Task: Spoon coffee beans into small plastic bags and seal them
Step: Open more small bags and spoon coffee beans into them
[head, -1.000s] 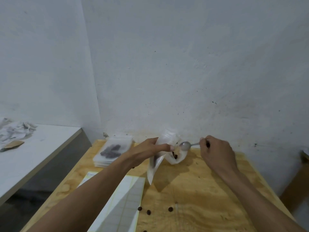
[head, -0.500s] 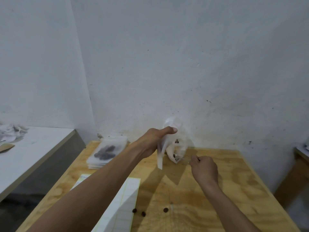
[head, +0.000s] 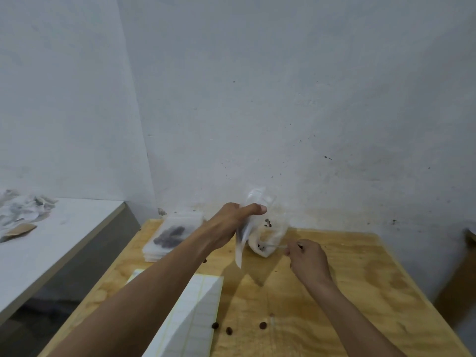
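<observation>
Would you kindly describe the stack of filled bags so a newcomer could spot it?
Find the plywood table, then its far left corner by the wall. The stack of bags lies flat there, left of the left hand; unlike the held bag, its top shows a dark bean patch.

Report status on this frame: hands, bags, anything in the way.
Left hand holds small bag up. Right hand grips spoon, dipped into bean bag. Three loose beans on table, clear of work.

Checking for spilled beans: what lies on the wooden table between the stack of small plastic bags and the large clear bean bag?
In the head view, only the left hand, holding a small empty bag, crosses above it.
</observation>
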### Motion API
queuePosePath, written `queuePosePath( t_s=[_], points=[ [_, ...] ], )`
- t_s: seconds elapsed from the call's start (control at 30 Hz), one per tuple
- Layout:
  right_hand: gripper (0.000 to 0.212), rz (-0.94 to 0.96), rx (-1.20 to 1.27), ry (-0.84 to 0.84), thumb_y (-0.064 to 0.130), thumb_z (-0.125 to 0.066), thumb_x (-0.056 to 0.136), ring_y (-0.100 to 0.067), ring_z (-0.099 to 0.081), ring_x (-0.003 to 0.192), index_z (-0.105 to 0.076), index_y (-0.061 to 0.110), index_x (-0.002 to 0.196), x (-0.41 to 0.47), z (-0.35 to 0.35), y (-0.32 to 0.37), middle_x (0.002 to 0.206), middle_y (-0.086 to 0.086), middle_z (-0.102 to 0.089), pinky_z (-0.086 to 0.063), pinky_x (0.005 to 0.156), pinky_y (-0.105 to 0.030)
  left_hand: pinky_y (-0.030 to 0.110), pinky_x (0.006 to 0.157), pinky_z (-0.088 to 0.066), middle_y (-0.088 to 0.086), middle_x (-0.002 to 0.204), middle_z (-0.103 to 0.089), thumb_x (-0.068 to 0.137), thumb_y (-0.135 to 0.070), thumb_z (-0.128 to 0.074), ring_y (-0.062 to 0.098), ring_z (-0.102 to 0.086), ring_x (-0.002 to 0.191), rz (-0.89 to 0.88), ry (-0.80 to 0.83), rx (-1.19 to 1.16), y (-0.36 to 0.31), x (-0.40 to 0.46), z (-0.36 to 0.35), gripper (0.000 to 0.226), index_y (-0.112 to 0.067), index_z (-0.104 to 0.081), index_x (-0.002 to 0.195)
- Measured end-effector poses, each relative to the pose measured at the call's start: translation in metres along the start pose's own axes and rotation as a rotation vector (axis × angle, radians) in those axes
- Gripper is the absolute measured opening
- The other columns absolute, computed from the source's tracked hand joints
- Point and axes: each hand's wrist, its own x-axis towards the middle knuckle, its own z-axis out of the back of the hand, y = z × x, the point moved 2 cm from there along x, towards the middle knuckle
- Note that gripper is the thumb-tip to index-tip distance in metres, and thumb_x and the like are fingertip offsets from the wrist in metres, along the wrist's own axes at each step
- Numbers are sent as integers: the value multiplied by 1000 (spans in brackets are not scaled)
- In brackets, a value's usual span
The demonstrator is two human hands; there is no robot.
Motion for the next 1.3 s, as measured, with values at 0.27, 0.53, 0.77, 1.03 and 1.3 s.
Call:
queuePosePath(
  t_s=[0.27, 0.53, 0.77, 1.03, 1.3],
  points=[
    [32, -266, 293, 9, 21, -51, 102, -8, -42, 33, -70, 5, 81, 0, 2, -13, 45, 1, -52, -31, 34, -21, 29, 70, -43, -1, 72, -57, 66, -61, -79, 16, -56, 67, -36, -48, 234, 1, -5, 21, 57, -10, -59, 81],
    [30, -120, 222, -41, 18, -53, 100, -20, -45, 47, -69, 1, 81, 7, 32, 9, 52, -3, -49, -33, 49, -29, 39, 92, -56, -5, 108, -74, 67, -65, -78, 14, -70, 98, -85, -68, 477, 8, -20, 34, 63, -25, -68, 114],
    [32, 24, 166, -87, 24, -56, 95, -16, -47, 42, -70, 6, 73, 18, 73, 59, 47, 2, -50, -35, 45, -27, 31, 84, -52, -10, 122, -56, 69, -61, -79, 9, -58, 105, -173, -95, 646, 20, -29, 37, 53, -42, -57, 112],
    [40, 288, -81, 47, 24, -54, 97, -12, -50, 42, -67, 17, 61, 15, 61, 100, 44, 10, -54, -40, 52, -29, 41, 81, -58, -8, 105, -66, 67, -50, -81, 8, -66, 91, -254, -111, 613, 14, -31, 24, 47, -26, -67, 106],
    [41, 644, -232, -171, 27, -52, 103, -10, -46, 41, -67, 9, 70, 13, 60, 111, 51, -6, -59, -37, 43, -26, 26, 78, -59, -16, 103, -76, 68, -64, -79, 1, -72, 90, -171, -125, 338, 12, -30, 41, 56, -38, -66, 116]
  ],
)
